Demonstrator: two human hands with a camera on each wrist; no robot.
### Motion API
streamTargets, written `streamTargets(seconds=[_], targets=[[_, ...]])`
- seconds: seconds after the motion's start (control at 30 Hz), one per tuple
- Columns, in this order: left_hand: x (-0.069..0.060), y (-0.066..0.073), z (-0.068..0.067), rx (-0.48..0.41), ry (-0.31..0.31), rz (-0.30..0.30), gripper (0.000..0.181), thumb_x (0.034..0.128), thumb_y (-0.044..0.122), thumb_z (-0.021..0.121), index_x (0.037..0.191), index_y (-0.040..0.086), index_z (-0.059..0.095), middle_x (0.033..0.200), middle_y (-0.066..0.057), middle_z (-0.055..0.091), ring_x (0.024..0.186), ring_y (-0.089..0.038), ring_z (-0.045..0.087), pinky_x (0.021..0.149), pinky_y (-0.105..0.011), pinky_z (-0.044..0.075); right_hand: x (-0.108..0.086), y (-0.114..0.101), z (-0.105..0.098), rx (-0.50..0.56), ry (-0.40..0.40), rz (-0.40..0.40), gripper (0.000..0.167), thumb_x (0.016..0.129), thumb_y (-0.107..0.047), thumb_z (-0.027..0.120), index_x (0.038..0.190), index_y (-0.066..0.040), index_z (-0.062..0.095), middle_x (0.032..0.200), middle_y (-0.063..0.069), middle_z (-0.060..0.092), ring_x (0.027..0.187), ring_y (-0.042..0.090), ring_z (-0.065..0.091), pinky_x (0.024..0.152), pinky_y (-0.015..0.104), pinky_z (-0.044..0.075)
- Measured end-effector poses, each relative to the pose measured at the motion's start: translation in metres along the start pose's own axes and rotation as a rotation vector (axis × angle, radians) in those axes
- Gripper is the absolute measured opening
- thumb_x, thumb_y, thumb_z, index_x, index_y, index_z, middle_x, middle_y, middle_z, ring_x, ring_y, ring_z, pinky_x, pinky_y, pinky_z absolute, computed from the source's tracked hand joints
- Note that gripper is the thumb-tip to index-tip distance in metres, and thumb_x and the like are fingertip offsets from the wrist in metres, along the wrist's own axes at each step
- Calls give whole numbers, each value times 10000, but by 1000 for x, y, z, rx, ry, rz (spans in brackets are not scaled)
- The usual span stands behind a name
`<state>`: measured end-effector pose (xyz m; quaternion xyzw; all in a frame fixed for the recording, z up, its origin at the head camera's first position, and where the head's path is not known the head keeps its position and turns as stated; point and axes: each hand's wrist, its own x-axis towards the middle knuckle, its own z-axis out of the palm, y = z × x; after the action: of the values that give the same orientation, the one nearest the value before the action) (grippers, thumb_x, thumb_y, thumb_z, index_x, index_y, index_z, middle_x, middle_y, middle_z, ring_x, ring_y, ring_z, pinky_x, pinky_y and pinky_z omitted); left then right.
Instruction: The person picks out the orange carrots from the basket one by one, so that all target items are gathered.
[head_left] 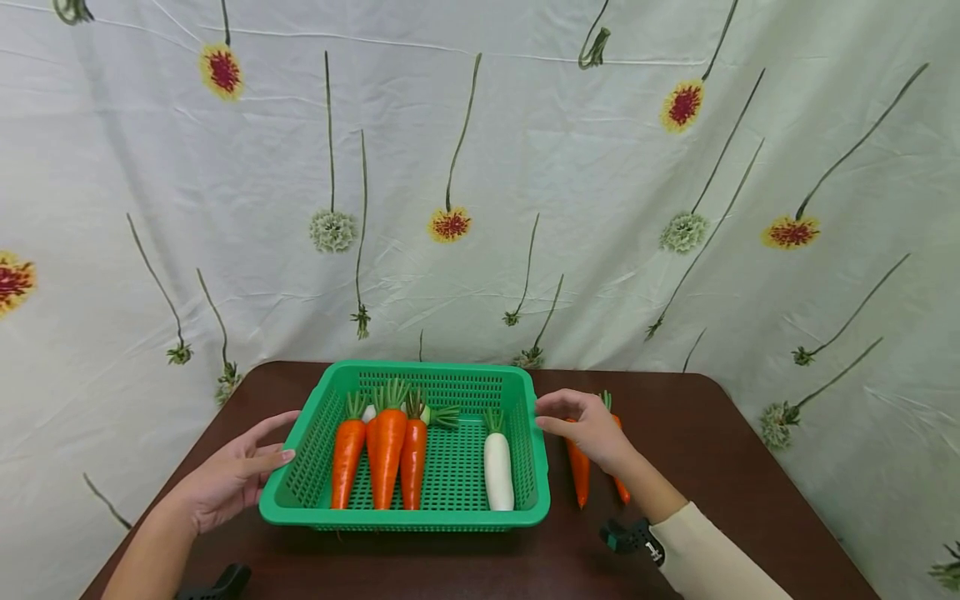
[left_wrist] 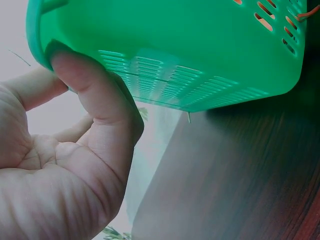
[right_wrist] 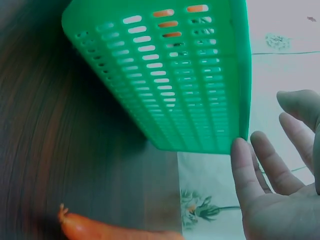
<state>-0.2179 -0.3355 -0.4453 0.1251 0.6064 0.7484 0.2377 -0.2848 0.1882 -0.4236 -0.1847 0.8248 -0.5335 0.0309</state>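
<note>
A green plastic basket (head_left: 405,518) stands on the dark table between both hands. Inside, orange carrots (head_left: 387,458) lie at the left, partly covering pale radishes, and one white radish (head_left: 498,472) lies at the right. My left hand (head_left: 228,479) is at the basket's left side; in the left wrist view, a fingertip touches the wall just under the rim. At the opposite side, my right hand (head_left: 588,425) has its fingers near the right rim, and one fingertip (right_wrist: 240,146) meets the rim's edge. Beneath the right hand lie two carrots (head_left: 579,475), partly hidden by it.
The dark brown tabletop (head_left: 720,467) extends to the right of the basket and in front of it. A white cloth (head_left: 420,292) printed with flowers hangs behind the table and along its sides. Dark bands (head_left: 637,537) are worn at the wrists.
</note>
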Motion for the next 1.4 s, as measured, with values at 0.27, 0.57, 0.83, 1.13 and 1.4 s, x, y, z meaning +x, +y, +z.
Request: streamTargets(seconds=[0.27,0.57,0.83,1.13,1.4], targets=[[0,1,0,-6,3,-1,619,1105,70,403,1596,289,96,1326,-9,670,1136,-297,724,934,-514,595,4,-12,8,79,8,-20,287,937,-208,762,1186,-71,722,1229,146,720,1102,213,671,941,304,567],[1,0,1,-1,1,-1,639,1104,68,405,1604,277,66,1329,-8,668,1135,-307,723,932,-518,595,12,-26,21,107,-88,-50,306,954,-193,739,1221,-48,704,1269,207,695,1126,197,678,950,306,571],[0,0,-1,-5,5,-4,625,1105,71,405,1597,288,87,1327,-3,671,1135,-302,724,935,-517,593,20,-37,30,69,-159,-24,387,931,-303,767,1252,-95,706,1301,158,690,1169,194,652,983,376,556],[0,0,-2,-4,-4,-6,598,1106,73,401,1580,317,131,1330,-1,668,1141,-302,721,937,-526,591,32,-49,40,70,-284,20,324,937,-263,763,1236,-151,712,1335,109,662,1132,211,680,998,453,577],[1,0,-1,-7,-9,-2,598,1108,72,393,1582,313,120,1327,-3,667,1140,-303,721,939,-530,588,52,-69,51,143,-366,119,330,922,-193,777,1242,-148,708,1287,97,673,1105,252,706,971,411,604]])
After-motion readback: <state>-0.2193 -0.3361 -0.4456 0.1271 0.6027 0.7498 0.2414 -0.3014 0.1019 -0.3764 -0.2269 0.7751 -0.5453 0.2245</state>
